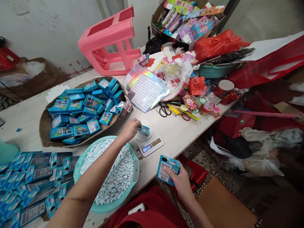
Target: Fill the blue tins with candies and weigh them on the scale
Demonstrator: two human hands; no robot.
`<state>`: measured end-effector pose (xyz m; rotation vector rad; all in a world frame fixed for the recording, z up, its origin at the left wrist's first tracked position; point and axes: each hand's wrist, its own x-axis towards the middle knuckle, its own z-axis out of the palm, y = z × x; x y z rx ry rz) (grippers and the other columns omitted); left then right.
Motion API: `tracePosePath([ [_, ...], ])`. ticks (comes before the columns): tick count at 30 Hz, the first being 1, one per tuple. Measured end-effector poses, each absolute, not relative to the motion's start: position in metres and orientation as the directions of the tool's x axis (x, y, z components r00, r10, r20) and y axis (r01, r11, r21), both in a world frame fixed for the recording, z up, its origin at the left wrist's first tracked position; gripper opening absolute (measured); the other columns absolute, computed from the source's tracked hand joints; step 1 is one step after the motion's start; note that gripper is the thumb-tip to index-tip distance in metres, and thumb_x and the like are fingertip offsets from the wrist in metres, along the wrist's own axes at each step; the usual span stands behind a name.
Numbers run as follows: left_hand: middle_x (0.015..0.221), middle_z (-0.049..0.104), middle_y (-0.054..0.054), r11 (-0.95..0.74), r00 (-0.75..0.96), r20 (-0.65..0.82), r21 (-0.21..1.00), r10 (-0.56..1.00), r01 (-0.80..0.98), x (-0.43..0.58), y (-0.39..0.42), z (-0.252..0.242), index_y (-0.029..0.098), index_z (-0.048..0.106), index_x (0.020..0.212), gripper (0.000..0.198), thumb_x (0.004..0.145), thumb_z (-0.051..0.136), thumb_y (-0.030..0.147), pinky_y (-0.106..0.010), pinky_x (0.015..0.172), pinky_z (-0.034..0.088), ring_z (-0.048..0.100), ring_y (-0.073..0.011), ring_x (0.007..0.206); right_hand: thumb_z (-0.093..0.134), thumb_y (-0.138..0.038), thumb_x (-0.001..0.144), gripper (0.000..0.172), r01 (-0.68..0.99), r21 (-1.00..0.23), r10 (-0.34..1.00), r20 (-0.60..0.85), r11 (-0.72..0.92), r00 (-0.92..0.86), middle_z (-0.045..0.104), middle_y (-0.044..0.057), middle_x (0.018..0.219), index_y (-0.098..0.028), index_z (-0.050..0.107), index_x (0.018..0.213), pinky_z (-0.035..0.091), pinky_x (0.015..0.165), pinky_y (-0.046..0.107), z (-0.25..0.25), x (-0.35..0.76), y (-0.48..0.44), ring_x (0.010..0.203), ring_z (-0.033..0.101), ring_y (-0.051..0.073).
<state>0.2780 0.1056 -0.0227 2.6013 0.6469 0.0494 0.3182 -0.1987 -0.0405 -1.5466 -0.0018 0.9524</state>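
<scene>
My left hand (pixel 131 129) reaches across the table with its fingers closed on the end of a small blue box (pixel 144 130), which is on the round plate of a white kitchen scale (pixel 152 146). The scale's display is lit. My right hand (pixel 182 180) grips another blue printed box (pixel 167 170), its label side towards me, in front of the table edge. Below my left forearm stands a turquoise basin (pixel 136 169) full of small white and pale blue pebble-like pieces (pixel 118 177).
Left of the scale, a cut-down carton (pixel 45 133) is piled with blue boxes. More blue boxes (pixel 35 171) stand in rows at lower left. Behind are a pink stool (pixel 106 34) on its side, shiny label sheets (pixel 147 87), scissors (pixel 164 110) and a red cup (pixel 223 88).
</scene>
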Motion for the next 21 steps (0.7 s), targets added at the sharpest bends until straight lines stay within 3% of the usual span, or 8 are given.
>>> tracePosePath([
  [7, 0.088, 0.064, -0.006, -0.758, 0.876, -0.059, 0.477, 0.479, 0.446, 0.278, 0.101, -0.019, 0.018, 0.067, 0.090, 0.028, 0.073, 0.047, 0.008, -0.027, 0.067, 0.041, 0.057, -0.0172, 0.078, 0.080, -0.038, 0.058, 0.042, -0.540, -0.813, 0.489, -0.569, -0.217, 0.661, 0.072, 0.003, 0.082, -0.019, 0.060, 0.089, 0.058, 0.068, 0.037, -0.041, 0.322, -0.203, 0.070, 0.068, 0.021],
  [15, 0.083, 0.067, -0.002, -0.580, 0.750, 0.025, 0.651, 0.661, 0.489, 0.263, 0.103, -0.020, 0.019, 0.066, 0.087, 0.019, 0.075, 0.051, 0.018, -0.025, 0.067, 0.042, 0.059, -0.0147, 0.072, 0.079, -0.037, 0.060, 0.041, -0.503, -0.834, 0.466, -0.546, -0.226, 0.696, 0.071, 0.001, 0.082, -0.020, 0.060, 0.092, 0.057, 0.069, 0.037, -0.043, 0.324, -0.211, 0.071, 0.067, 0.020],
  [21, 0.091, 0.066, -0.003, -0.566, 0.736, 0.002, 0.640, 0.677, 0.519, 0.252, 0.105, -0.015, 0.019, 0.065, 0.090, 0.020, 0.077, 0.050, 0.019, -0.027, 0.070, 0.044, 0.059, -0.0151, 0.074, 0.078, -0.037, 0.063, 0.039, -0.463, -0.844, 0.469, -0.535, -0.270, 0.702, 0.070, 0.001, 0.082, -0.020, 0.060, 0.092, 0.057, 0.069, 0.035, -0.046, 0.323, -0.215, 0.071, 0.066, 0.019],
])
